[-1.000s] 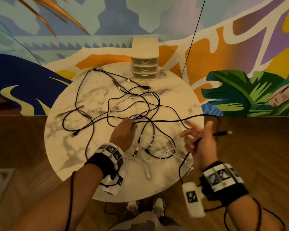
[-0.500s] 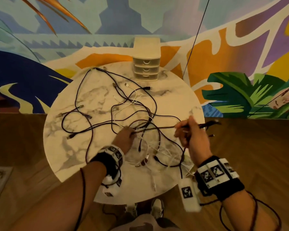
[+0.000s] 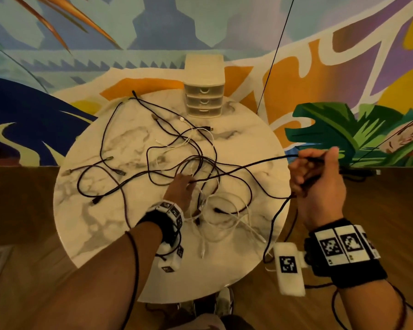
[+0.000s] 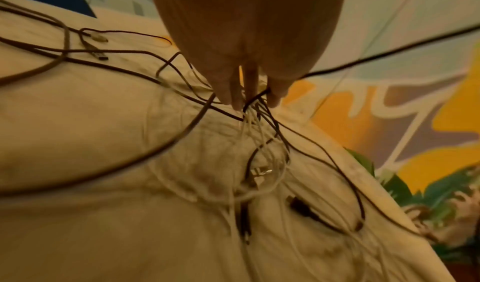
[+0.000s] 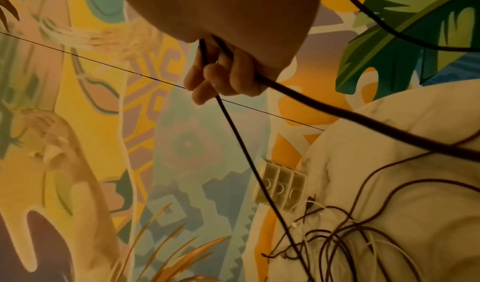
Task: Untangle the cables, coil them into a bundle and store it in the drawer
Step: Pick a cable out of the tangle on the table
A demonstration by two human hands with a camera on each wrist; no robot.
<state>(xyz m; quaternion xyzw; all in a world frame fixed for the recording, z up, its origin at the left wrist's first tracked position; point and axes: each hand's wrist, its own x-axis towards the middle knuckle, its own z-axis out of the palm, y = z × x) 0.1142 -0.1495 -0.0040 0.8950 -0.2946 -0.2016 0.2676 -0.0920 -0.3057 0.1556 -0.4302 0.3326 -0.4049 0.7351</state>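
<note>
Now, head view: round marble table carries a tangle of cables, dark and white strands crossing around its centre. Left hand sits on the tangle at table centre, fingers pointing down into the knot; left wrist view shows fingertips closed on a few dark and white strands, pinching them where they cross. Right hand is off the table edge at 3 o'clock, raised, fingers curled tight round a black cable. That cable runs taut from the fist back toward 9 o'clock into the tangle near the left hand; a second length drops from the fist toward 6 o'clock past the rim. Right wrist view confirms the fist wrapped round the black cable. Small three-drawer unit stands at 12 o'clock on the table's far edge, drawers closed. Painted mural wall behind.
</note>
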